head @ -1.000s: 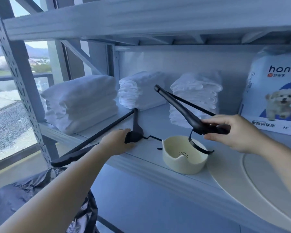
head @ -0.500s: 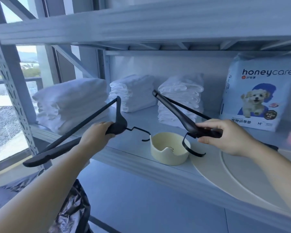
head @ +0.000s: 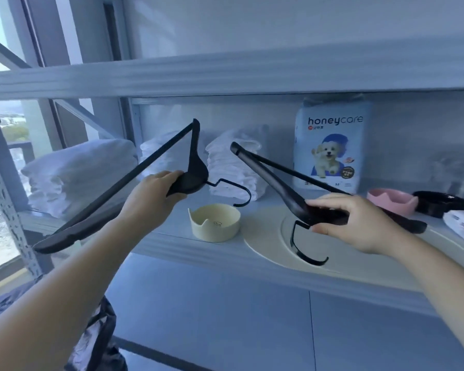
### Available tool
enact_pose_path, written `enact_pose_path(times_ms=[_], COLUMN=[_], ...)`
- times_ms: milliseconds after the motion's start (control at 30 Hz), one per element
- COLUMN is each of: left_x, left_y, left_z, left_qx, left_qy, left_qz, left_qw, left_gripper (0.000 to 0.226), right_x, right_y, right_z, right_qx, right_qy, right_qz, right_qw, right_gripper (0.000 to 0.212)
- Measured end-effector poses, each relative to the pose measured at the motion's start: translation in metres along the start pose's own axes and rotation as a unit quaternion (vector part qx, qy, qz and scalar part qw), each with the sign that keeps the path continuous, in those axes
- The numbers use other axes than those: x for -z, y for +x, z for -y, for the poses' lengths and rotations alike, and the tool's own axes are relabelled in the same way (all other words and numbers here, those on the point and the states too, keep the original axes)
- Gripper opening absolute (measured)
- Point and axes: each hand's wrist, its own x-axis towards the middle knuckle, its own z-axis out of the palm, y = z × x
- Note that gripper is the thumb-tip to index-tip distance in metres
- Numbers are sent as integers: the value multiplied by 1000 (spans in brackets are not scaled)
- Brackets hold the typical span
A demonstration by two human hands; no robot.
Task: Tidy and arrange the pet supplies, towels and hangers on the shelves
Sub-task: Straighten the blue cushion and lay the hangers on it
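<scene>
Left hand (head: 148, 194) grasps black hanger (head: 113, 188) at its neck; right hand (head: 359, 220) grasps second hanger (head: 268, 178). Both held above shelf (head: 198, 253), cream bowl (head: 214, 223) between.

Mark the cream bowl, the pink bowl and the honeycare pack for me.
cream bowl (head: 214, 231), head view, on its front wall.
pink bowl (head: 390, 206), head view, on its front wall.
honeycare pack (head: 330, 156), head view, on the dog picture on its front.
</scene>
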Motion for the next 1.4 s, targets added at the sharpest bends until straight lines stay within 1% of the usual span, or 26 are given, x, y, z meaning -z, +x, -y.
enact_pose_path(times_ms=[100,200,333,467,567,700,833,933,1067,1233,1400], left_x=[-9,-23,-45,-63,-72,-88,-111,-127,-149,-178,-200], left_y=[-8,-17,-26,-30,-37,-55,-68,-66,-52,-17,27], left_z=[-47,-94,-162,-236,-294,-364,-425,-468,-519,-579,-640], left_qx=[-44,-92,-173,-225,-276,-348,-381,-419,-434,-430,-414], left_qy=[-27,-69,-112,-156,-196,-248,-283,-290,-292,-321,-341], left_qz=[28,46,60,78,90,104,129,140,142,141,122], left_qw=[998,992,977,959,937,898,871,849,840,832,835], left_gripper=[40,38,40,40,38,32,42,44,44,36,38], right_x=[26,57,102,140,167,192,209,226,259,312,366], right_y=[-41,-85,-145,-204,-253,-309,-355,-379,-400,-416,-420], right_z=[-7,-17,-27,-40,-47,-53,-66,-81,-111,-164,-220], right_qx=[-23,-55,-94,-147,-186,-226,-254,-277,-300,-317,-327], right_qy=[-18,-47,-96,-132,-143,-147,-143,-145,-161,-184,-190], right_qz=[-30,-61,-90,-127,-148,-183,-201,-219,-239,-250,-251], right_qw=[999,996,987,972,961,945,935,925,909,896,891], right_gripper=[42,46,48,48,48,45,48,48,47,45,45])
